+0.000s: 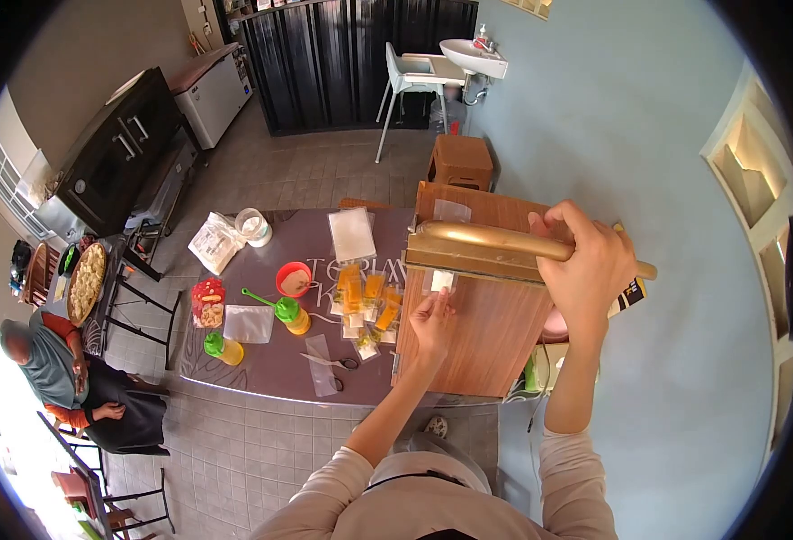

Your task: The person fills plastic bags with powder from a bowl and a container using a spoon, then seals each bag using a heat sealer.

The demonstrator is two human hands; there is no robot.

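**Left hand (433, 326) pinches, right hand (589, 263) wraps**

Left fingertips press together on a small white packet (442, 281) at the wooden box's (469, 335) bar edge. Right fingers curl around the golden bar (495, 239). Filled packets (360, 310) lie beside the box.

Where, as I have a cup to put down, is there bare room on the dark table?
On the far side, between the round tub and the flat clear packets. Nearer, between the closer green-capped bottle and the scissors. It is crowded beside the wooden box, where small filled packets lie heaped.
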